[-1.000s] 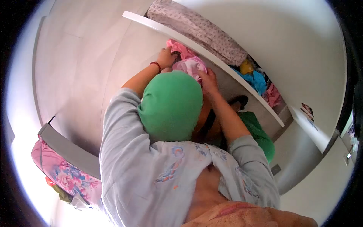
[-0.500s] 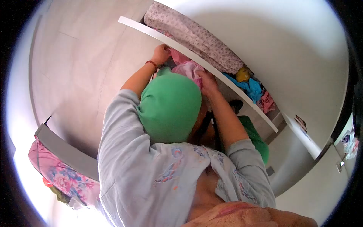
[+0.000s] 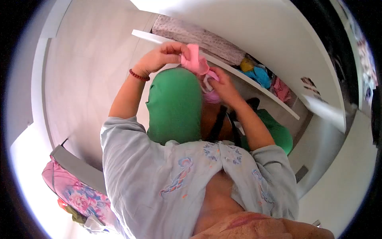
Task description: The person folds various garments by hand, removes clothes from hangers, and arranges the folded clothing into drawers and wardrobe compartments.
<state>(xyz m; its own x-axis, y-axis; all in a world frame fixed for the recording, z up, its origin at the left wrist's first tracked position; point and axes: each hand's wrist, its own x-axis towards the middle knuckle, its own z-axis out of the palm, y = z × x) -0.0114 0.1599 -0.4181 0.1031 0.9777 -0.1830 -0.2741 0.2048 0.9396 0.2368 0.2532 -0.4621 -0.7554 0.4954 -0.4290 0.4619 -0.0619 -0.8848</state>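
Observation:
Pink cloth (image 3: 194, 59) is held up between my two hands, just beyond my green-covered knee (image 3: 175, 103). My left hand (image 3: 169, 55), with a red bead bracelet at the wrist, pinches the cloth's left end. At its right end my right hand (image 3: 223, 85) grips a pink and white part, the fingers closed round it. A lilac-pink piece (image 3: 211, 96) hangs below the right hand. Behind the cloth runs the white front edge of an open drawer (image 3: 254, 88).
The drawer holds a patterned grey-pink fabric bundle (image 3: 199, 38), a yellow item (image 3: 246, 64), blue cloth (image 3: 260, 76) and dark pink cloth (image 3: 281, 88). Floral pink fabric (image 3: 85, 199) lies by a grey edge at lower left. A white door panel (image 3: 278, 40) stands at upper right.
Both hands have lifted the pink cloth up from beside the drawer front, closer to the camera, and it is now stretched between them. The view has shifted slightly.

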